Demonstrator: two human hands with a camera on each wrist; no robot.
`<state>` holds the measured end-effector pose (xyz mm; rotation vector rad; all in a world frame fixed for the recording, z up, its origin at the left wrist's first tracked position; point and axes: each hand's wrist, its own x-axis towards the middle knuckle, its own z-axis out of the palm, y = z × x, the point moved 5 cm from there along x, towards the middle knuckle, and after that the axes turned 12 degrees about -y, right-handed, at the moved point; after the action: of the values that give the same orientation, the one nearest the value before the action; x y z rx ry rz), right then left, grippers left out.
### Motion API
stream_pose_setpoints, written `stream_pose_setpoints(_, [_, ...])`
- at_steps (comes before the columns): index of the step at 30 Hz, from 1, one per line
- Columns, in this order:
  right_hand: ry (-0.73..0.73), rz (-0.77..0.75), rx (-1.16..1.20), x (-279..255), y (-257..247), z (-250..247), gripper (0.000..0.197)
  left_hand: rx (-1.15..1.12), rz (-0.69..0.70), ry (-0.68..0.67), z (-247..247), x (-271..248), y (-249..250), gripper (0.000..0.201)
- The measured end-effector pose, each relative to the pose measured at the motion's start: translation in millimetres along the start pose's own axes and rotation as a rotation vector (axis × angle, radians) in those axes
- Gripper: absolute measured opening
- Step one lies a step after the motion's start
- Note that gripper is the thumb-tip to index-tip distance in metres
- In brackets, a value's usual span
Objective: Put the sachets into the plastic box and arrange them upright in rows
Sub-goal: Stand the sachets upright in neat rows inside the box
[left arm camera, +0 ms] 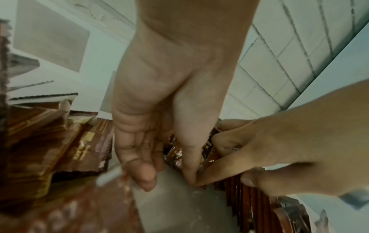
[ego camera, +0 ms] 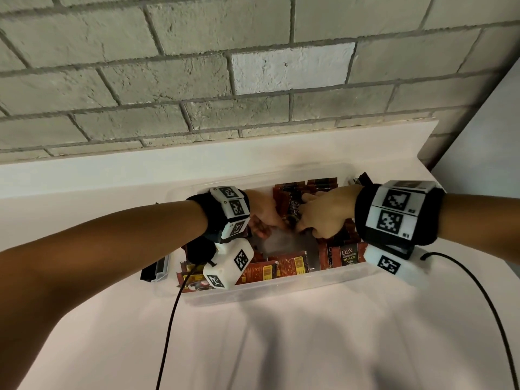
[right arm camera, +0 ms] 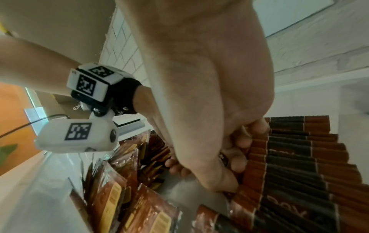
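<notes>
A clear plastic box (ego camera: pixel 253 298) stands on the white counter and holds several red, brown and black coffee sachets. Both hands reach down into its middle. My left hand (ego camera: pixel 267 226) (left arm camera: pixel 169 173) has its thumb and curled fingers round a few sachets (left arm camera: pixel 174 155). My right hand (ego camera: pixel 305 220) (right arm camera: pixel 229 170) meets it from the right and pinches the same dark sachet bundle (ego camera: pixel 294 212) between thumb and curled fingers. Upright rows of sachets (right arm camera: pixel 299 157) stand along the right and back (ego camera: pixel 309 185). Loose sachets (ego camera: pixel 281 266) lie tilted at the front and left.
A grey patch of bare box floor (ego camera: pixel 281 243) shows below the hands. The box's black latch (ego camera: pixel 153 270) sticks out at its left end. A brick wall (ego camera: pixel 253 80) rises behind the counter. Black cables (ego camera: pixel 168 333) hang from both wrist cameras over the white counter front (ego camera: pixel 281 347).
</notes>
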<state>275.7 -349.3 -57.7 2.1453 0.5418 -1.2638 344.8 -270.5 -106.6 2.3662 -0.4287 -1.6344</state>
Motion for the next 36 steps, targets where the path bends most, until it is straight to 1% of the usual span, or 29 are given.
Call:
stream_pose_setpoints(2, [-0.002,-0.009,0.010,1.1,2.9,-0.7,0.050,-0.012,0.014,-0.007,-2.5,-0.6,-2.0,0.040])
stream_pose_setpoints(3, [0.003,-0.016,0.017,0.1,4.4,-1.8,0.050,-0.026,0.034,0.002,-4.6,-1.7,-1.8,0.041])
stream_pose_setpoints(6, [0.028,-0.020,0.032,-2.1,7.0,-3.8,0.045,-0.046,0.094,0.024,-11.9,-6.9,2.7,0.041])
stream_pose_setpoints(10, [0.052,0.000,0.058,-0.2,7.5,-0.2,0.040,-0.084,0.149,-0.035,-12.1,-8.4,9.6,0.044])
stream_pose_setpoints(12, [0.082,-0.009,0.099,0.5,7.5,0.2,0.040,-0.116,0.177,-0.041,-10.6,-7.2,11.5,0.047])
stream_pose_setpoints(17, [0.106,-0.013,0.120,0.7,9.7,-3.3,0.039,-0.221,0.213,-0.063,-6.2,-6.7,12.0,0.042])
stream_pose_setpoints(20, [0.123,-0.012,0.115,1.6,13.9,-3.9,0.037,-0.280,0.235,-0.069,-6.5,-5.7,11.3,0.044])
stream_pose_setpoints(22, [0.147,-0.029,0.145,2.0,17.5,-3.9,0.035,-0.293,0.258,-0.054,-7.2,-6.3,11.5,0.046])
stream_pose_setpoints(26, [0.204,-0.053,0.243,-3.8,26.8,-1.0,0.033,-0.200,0.258,0.025,-9.5,-6.7,13.8,0.042])
stream_pose_setpoints(28, [0.266,-0.061,0.329,-6.5,34.1,1.3,0.031,-0.195,0.251,0.037,-10.2,-5.9,14.5,0.039])
stream_pose_setpoints(30, [0.409,-0.055,0.476,-8.1,45.9,2.0,0.024,-0.201,0.251,0.032,-10.4,-4.0,15.0,0.041])
stream_pose_setpoints(32, [0.558,0.000,0.601,-11.6,59.0,2.6,0.017,-0.211,0.249,0.027,-9.8,-3.3,15.1,0.044])
stream_pose_setpoints(33, [0.604,0.026,0.649,-13.2,64.2,3.4,0.015,-0.221,0.244,0.027,-9.7,-3.0,15.1,0.044])
stream_pose_setpoints(36, [0.651,0.029,0.760,-14.1,72.7,4.9,0.014,-0.249,0.240,0.030,-9.8,-2.9,15.5,0.042])
